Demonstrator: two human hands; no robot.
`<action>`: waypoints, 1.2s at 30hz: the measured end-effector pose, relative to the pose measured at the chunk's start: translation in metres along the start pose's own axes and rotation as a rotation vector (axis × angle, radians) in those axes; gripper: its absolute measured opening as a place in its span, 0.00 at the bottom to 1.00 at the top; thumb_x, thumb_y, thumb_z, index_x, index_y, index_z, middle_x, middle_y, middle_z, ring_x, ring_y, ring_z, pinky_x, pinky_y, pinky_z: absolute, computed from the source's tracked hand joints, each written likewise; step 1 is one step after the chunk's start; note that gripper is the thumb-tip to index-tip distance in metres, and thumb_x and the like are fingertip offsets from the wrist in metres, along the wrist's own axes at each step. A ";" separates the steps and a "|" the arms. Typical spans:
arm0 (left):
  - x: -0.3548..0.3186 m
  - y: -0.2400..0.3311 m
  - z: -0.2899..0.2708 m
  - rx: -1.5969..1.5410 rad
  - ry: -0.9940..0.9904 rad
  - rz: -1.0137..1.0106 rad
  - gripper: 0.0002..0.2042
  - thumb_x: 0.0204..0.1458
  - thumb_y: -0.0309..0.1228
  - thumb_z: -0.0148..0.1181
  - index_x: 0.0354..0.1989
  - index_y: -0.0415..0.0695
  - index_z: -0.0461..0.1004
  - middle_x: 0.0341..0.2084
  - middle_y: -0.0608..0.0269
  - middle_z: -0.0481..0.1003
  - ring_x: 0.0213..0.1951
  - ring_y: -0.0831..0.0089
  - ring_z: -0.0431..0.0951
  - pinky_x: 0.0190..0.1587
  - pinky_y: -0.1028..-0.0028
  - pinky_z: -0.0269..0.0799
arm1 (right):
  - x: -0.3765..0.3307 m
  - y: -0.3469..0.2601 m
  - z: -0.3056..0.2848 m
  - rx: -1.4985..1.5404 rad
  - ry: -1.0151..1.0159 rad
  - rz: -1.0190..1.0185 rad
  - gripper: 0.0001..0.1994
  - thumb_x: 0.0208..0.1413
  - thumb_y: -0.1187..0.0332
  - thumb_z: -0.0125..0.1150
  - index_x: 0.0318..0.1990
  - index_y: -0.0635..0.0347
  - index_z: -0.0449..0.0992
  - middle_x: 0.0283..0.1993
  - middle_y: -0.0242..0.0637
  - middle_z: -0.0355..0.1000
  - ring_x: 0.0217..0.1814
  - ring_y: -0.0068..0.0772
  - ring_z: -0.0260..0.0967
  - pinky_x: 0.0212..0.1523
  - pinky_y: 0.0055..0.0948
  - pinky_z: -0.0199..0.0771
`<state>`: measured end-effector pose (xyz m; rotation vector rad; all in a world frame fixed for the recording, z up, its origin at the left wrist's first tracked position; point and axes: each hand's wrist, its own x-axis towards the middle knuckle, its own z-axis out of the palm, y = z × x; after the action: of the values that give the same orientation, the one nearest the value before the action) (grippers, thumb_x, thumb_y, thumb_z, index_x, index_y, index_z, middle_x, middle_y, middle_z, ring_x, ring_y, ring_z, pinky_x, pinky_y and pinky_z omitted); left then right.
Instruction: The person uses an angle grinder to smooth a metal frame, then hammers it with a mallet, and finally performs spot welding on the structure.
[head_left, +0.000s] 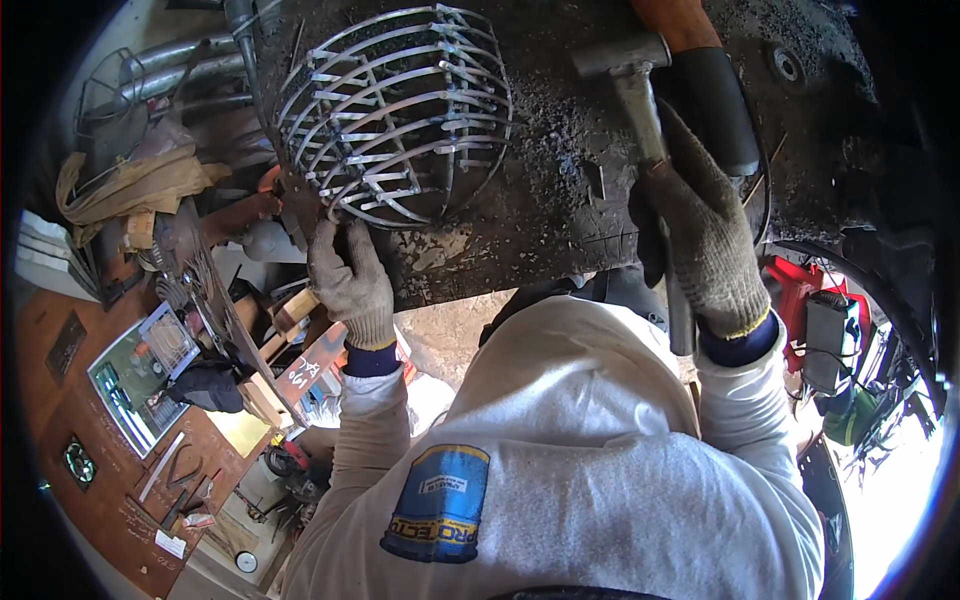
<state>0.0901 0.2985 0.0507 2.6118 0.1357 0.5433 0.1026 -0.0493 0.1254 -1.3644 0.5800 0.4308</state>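
Observation:
A rounded cage of curved metal strips and rods [410, 100] lies on the dark worktable, left of centre. My left hand [350, 285], in a grey knit glove, is at its near lower rim, with thumb and forefinger closed on the edge there. The other fingers are curled and partly hidden. To the right, my gloved right hand [705, 225] is wrapped round the handle of a hammer [640, 100]. Its metal head points away from me above the table, and the handle's end shows below my hand.
An orange and black power tool [705, 90] lies beside the hammer. Dark grit and a round metal disc [786, 65] rest on the worktable [560, 240]. At left are a brown board [60, 400] with a picture sheet, and cluttered tools. A red and grey machine [825, 330] stands at right.

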 end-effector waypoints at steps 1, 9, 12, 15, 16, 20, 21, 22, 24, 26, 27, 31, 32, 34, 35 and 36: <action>0.000 0.001 0.000 0.002 -0.010 -0.008 0.13 0.57 0.26 0.65 0.49 0.34 0.77 0.43 0.47 0.81 0.45 0.55 0.81 0.53 0.62 0.74 | -0.001 0.000 0.002 0.043 -0.032 -0.011 0.30 0.69 0.65 0.53 0.75 0.61 0.56 0.30 0.30 0.70 0.18 0.16 0.62 0.18 0.20 0.65; -0.001 0.003 -0.001 -0.020 -0.015 -0.029 0.14 0.58 0.26 0.64 0.51 0.34 0.77 0.44 0.47 0.81 0.46 0.55 0.81 0.53 0.64 0.73 | -0.003 -0.001 -0.010 -0.072 -0.137 0.018 0.29 0.69 0.67 0.52 0.75 0.62 0.56 0.27 0.29 0.68 0.17 0.15 0.61 0.16 0.19 0.62; 0.000 0.002 0.000 0.003 -0.010 -0.006 0.13 0.59 0.26 0.64 0.51 0.34 0.77 0.44 0.47 0.81 0.46 0.55 0.81 0.53 0.64 0.73 | -0.003 -0.003 -0.006 -0.011 -0.059 -0.041 0.29 0.68 0.66 0.52 0.75 0.61 0.57 0.27 0.29 0.68 0.17 0.15 0.61 0.16 0.18 0.62; 0.004 0.006 0.002 -0.052 -0.006 -0.016 0.13 0.59 0.26 0.63 0.51 0.35 0.78 0.44 0.47 0.81 0.47 0.56 0.81 0.54 0.64 0.73 | 0.031 0.061 -0.016 -0.587 -0.059 -0.849 0.31 0.65 0.67 0.55 0.75 0.60 0.57 0.31 0.31 0.73 0.19 0.18 0.66 0.22 0.21 0.68; 0.006 0.010 -0.001 -0.055 -0.021 -0.024 0.13 0.59 0.26 0.63 0.51 0.35 0.78 0.45 0.47 0.81 0.47 0.56 0.81 0.53 0.64 0.73 | 0.034 0.065 -0.017 -0.763 -0.029 -1.130 0.32 0.64 0.67 0.56 0.75 0.60 0.58 0.32 0.32 0.74 0.20 0.19 0.67 0.24 0.22 0.70; 0.001 -0.001 0.001 -0.033 -0.018 -0.012 0.13 0.59 0.26 0.64 0.50 0.35 0.78 0.44 0.48 0.81 0.45 0.55 0.81 0.52 0.64 0.74 | -0.002 0.008 -0.011 -0.162 -0.193 0.088 0.31 0.64 0.67 0.54 0.74 0.64 0.59 0.31 0.33 0.74 0.25 0.18 0.68 0.27 0.25 0.71; 0.002 -0.001 0.001 -0.043 -0.018 -0.011 0.12 0.59 0.26 0.64 0.49 0.34 0.78 0.44 0.48 0.81 0.45 0.54 0.81 0.52 0.64 0.74 | -0.004 0.008 -0.014 -0.138 -0.188 0.072 0.31 0.64 0.68 0.53 0.73 0.66 0.59 0.32 0.33 0.74 0.26 0.18 0.68 0.28 0.26 0.71; 0.001 -0.001 0.001 -0.043 -0.018 -0.010 0.12 0.59 0.26 0.64 0.49 0.34 0.78 0.44 0.48 0.81 0.45 0.54 0.81 0.52 0.64 0.74 | -0.004 0.009 -0.018 -0.115 -0.184 0.055 0.31 0.64 0.69 0.53 0.73 0.68 0.58 0.32 0.33 0.74 0.27 0.18 0.68 0.29 0.26 0.72; 0.000 -0.001 0.000 -0.066 -0.009 0.000 0.13 0.59 0.26 0.64 0.49 0.34 0.78 0.44 0.48 0.81 0.45 0.54 0.81 0.52 0.64 0.74 | 0.004 0.036 -0.029 -0.387 -0.274 -0.315 0.30 0.65 0.70 0.52 0.73 0.70 0.57 0.34 0.32 0.73 0.28 0.19 0.67 0.30 0.26 0.73; 0.001 0.002 0.001 -0.042 -0.007 -0.004 0.13 0.59 0.26 0.64 0.49 0.34 0.78 0.44 0.47 0.81 0.45 0.54 0.81 0.52 0.64 0.74 | -0.002 0.042 -0.023 -0.193 -0.185 -0.121 0.30 0.65 0.71 0.52 0.74 0.70 0.56 0.36 0.33 0.74 0.29 0.19 0.67 0.32 0.25 0.73; 0.001 0.003 0.001 -0.021 -0.005 -0.008 0.13 0.59 0.26 0.64 0.49 0.34 0.78 0.44 0.47 0.81 0.45 0.54 0.81 0.52 0.63 0.74 | -0.004 0.043 -0.020 -0.126 -0.153 -0.057 0.30 0.65 0.71 0.51 0.74 0.70 0.56 0.36 0.33 0.74 0.30 0.19 0.68 0.33 0.25 0.73; -0.002 0.000 -0.003 -0.025 -0.063 -0.058 0.15 0.62 0.28 0.60 0.56 0.36 0.76 0.51 0.50 0.79 0.52 0.62 0.78 0.59 0.66 0.70 | -0.014 0.034 -0.015 -0.071 -0.105 0.016 0.31 0.66 0.70 0.51 0.75 0.67 0.56 0.38 0.33 0.75 0.32 0.18 0.67 0.34 0.23 0.72; -0.002 0.001 -0.003 -0.026 -0.061 -0.057 0.15 0.62 0.28 0.60 0.56 0.36 0.76 0.51 0.50 0.79 0.52 0.62 0.78 0.59 0.66 0.70 | -0.016 0.030 -0.015 -0.063 -0.089 0.091 0.31 0.66 0.70 0.52 0.75 0.66 0.56 0.38 0.33 0.75 0.31 0.17 0.67 0.33 0.22 0.71; -0.002 0.003 -0.004 -0.047 -0.077 -0.113 0.15 0.62 0.28 0.60 0.56 0.36 0.76 0.51 0.51 0.79 0.52 0.62 0.78 0.59 0.67 0.69 | -0.014 0.042 -0.013 -0.048 -0.051 0.036 0.31 0.66 0.69 0.52 0.75 0.64 0.56 0.37 0.32 0.74 0.29 0.16 0.66 0.30 0.21 0.70; -0.001 0.004 -0.004 -0.048 -0.075 -0.111 0.15 0.62 0.28 0.60 0.56 0.36 0.76 0.51 0.51 0.79 0.52 0.62 0.78 0.59 0.67 0.69 | -0.014 0.047 -0.012 -0.031 -0.012 -0.016 0.30 0.67 0.68 0.52 0.75 0.63 0.56 0.36 0.31 0.74 0.27 0.15 0.65 0.27 0.19 0.68; -0.001 0.004 -0.004 -0.053 -0.074 -0.102 0.15 0.62 0.28 0.60 0.56 0.36 0.76 0.51 0.51 0.79 0.52 0.62 0.78 0.59 0.67 0.70 | -0.015 0.047 -0.009 -0.030 -0.012 -0.019 0.30 0.67 0.68 0.52 0.75 0.63 0.56 0.36 0.31 0.74 0.27 0.15 0.65 0.27 0.19 0.68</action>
<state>0.0873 0.2967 0.0557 2.5539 0.2257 0.4082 0.0611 -0.0498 0.0966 -1.3941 0.5522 0.4337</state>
